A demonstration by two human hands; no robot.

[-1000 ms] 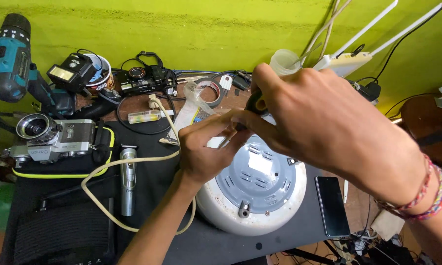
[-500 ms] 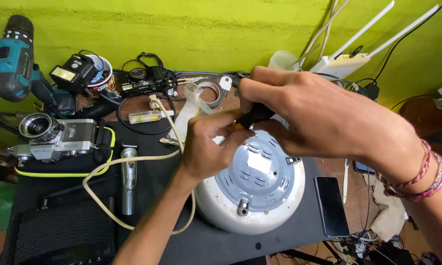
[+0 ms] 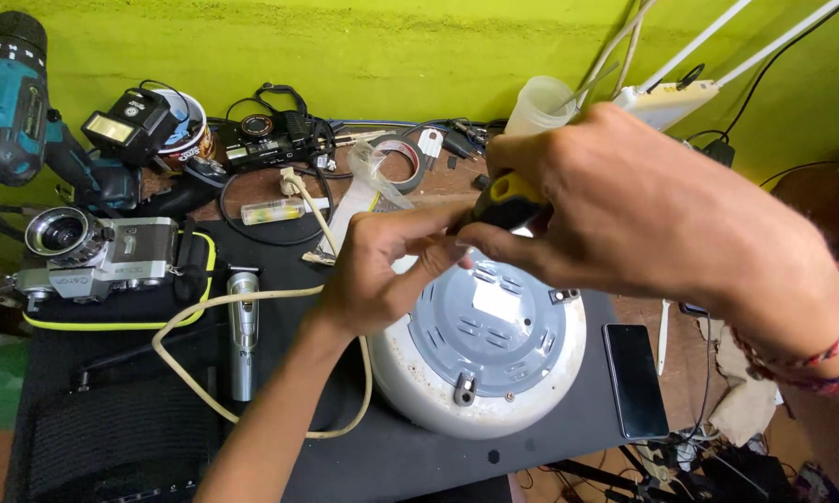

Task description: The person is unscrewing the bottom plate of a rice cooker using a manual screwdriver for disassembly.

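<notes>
The right hand [image 3: 643,205] has its fingers wrapped tight around a yellow-and-black screwdriver [image 3: 505,200], held over the upturned white cooker base [image 3: 480,359] in the middle of the dark worktop [image 3: 392,461]. The left hand [image 3: 382,270] pinches its fingers together at the tool's tip, just above the base's grey underside.

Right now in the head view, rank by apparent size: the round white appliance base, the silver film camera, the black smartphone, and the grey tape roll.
1. Round white appliance base, largest.
2. Silver film camera.
3. Black smartphone.
4. Grey tape roll, smallest, though it lies farther from the camera, so this is less sure.
</notes>
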